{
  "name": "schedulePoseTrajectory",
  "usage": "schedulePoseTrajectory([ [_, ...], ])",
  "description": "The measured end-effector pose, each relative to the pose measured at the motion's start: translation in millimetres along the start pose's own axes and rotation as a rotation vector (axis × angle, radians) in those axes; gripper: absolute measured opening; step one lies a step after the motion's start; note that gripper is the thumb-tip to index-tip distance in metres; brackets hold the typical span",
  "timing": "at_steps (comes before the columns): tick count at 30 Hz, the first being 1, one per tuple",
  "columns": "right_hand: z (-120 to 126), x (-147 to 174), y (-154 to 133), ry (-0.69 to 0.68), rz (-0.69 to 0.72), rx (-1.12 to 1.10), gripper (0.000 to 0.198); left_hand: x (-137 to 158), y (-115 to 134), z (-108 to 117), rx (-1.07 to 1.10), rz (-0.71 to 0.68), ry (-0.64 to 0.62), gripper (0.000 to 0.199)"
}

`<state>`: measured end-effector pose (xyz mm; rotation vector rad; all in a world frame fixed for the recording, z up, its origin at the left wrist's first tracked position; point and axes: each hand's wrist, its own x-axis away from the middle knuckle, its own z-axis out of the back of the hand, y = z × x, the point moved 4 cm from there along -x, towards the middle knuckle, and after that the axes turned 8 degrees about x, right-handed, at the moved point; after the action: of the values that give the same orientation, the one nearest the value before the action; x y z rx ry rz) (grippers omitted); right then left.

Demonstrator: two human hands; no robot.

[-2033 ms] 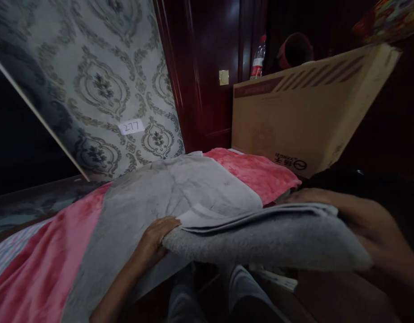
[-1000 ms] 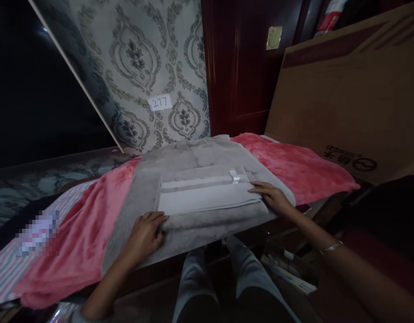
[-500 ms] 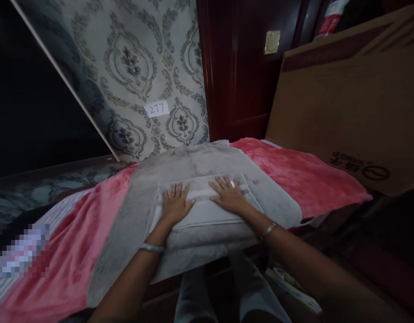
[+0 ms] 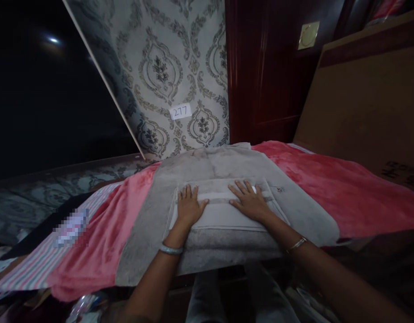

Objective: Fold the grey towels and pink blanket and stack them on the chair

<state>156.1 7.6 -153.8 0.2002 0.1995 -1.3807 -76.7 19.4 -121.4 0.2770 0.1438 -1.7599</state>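
A light grey folded cloth (image 4: 223, 215) with a paler band across it lies flat before me. My left hand (image 4: 189, 206) rests palm down on its left part, fingers spread. On its right part lies my right hand (image 4: 249, 202), also flat with the fingers apart. A small white patch shows by the right fingertips; I cannot make out what it is. Beneath the folded cloth spreads a larger grey plush cloth (image 4: 142, 233). A bracelet circles each wrist.
Pink plush fabric (image 4: 102, 229) and striped cloth (image 4: 35, 269) lie at the left, with more pink at the right. A large cardboard box (image 4: 371, 103) stands back right. A dark panel (image 4: 58, 98) rises at the left. A paper marked 277 (image 4: 180, 111) is on the patterned wall.
My view has turned to the left, so everything sits farther right in the picture. Both hands stay flat on the folded cloth in about the same places.
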Motion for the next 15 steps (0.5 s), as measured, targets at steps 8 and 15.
schedulePoseTrajectory([
  [8,10.2,1.0,-2.7,-0.05,-0.008,0.016,0.062,26.1,-42.9,24.9,0.125,0.166,0.191,0.046],
  [15,10.8,1.4,-3.2,-0.068,-0.008,0.023,0.062,12.7,-78.9,29.3,0.466,0.441,0.073,0.036],
])
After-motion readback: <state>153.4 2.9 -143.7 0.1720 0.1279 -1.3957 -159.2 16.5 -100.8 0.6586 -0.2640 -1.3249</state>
